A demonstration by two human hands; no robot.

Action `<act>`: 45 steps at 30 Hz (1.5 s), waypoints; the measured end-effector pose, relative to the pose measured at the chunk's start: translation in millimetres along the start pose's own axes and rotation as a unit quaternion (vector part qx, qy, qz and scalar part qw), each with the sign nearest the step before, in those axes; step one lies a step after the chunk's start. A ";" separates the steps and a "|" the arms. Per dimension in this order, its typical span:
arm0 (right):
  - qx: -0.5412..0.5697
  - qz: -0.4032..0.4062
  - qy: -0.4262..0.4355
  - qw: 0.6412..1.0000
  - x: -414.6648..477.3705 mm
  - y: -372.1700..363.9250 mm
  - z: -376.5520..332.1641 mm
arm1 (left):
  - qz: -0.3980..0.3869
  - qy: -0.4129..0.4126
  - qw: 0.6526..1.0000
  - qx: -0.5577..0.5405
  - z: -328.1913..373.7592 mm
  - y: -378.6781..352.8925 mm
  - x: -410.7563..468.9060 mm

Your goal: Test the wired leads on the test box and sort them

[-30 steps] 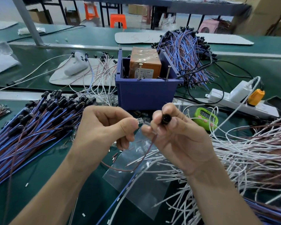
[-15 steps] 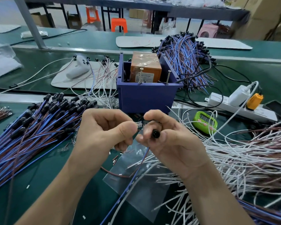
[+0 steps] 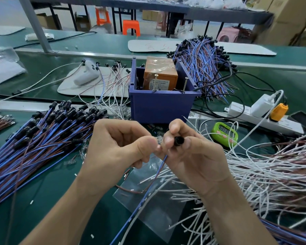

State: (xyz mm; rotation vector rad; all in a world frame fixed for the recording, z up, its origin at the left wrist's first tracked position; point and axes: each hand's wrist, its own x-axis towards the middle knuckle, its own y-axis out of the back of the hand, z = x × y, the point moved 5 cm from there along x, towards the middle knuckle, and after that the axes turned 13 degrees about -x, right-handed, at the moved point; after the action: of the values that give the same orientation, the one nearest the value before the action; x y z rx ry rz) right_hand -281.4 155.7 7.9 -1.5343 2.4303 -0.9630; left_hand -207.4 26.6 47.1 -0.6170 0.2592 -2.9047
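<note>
Both hands meet low over the bench (image 3: 60, 188), just in front of the blue test box (image 3: 162, 105). The right hand (image 3: 193, 156) has its fingers curled round the black end of a blue-and-brown lead (image 3: 179, 140), with its wires trailing toward the near edge. The left hand (image 3: 117, 149) pinches a tiny clear part right beside it. A pile of blue leads (image 3: 34, 144) crowds the left and a white tangle (image 3: 263, 174) the right. Between them is only a narrow green strip and a clear bag (image 3: 159, 214).

The bin (image 3: 161, 106) is matt blue plastic, with bare metal screws (image 3: 155, 84) at its rim. The box (image 3: 160, 73) inside is wrapped in glossy orange tape. The bag (image 3: 159, 214) is clear, shiny film. The cap (image 3: 179, 140) is smooth black plastic, and the part (image 3: 159, 139) beside it is clear and glassy.
</note>
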 end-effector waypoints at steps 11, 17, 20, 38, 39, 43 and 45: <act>-0.200 0.263 -0.080 0.940 1.0 25.9 12.4 | 0.096 0.128 0.821 0.548 -30.1 22.4 1.3; -0.260 0.308 -0.075 0.912 0.5 21.7 10.7 | 0.088 0.084 0.805 0.580 -33.8 27.1 0.8; -0.288 0.299 -0.086 0.906 0.0 20.4 9.7 | 0.096 0.099 0.946 0.295 -36.0 24.6 3.1; -0.422 0.280 -0.021 0.862 3.7 14.0 16.9 | 0.146 0.107 0.981 0.070 -48.3 24.8 4.1; -0.424 0.280 -0.015 0.861 3.8 13.9 16.2 | 0.146 0.106 0.981 0.068 -48.4 23.6 3.4; -0.398 0.281 -0.020 0.873 5.1 14.4 16.9 | 0.154 0.075 0.982 0.085 -43.8 19.7 2.5; -0.347 0.275 -0.040 0.896 6.1 13.3 20.1 | 0.153 0.043 0.979 0.130 -38.5 16.7 1.5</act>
State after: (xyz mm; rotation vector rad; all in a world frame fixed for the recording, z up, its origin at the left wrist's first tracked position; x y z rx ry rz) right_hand -286.4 145.2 -14.1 -0.8339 3.0413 0.0907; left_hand -222.6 15.2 9.7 -0.3711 -0.0177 -2.6086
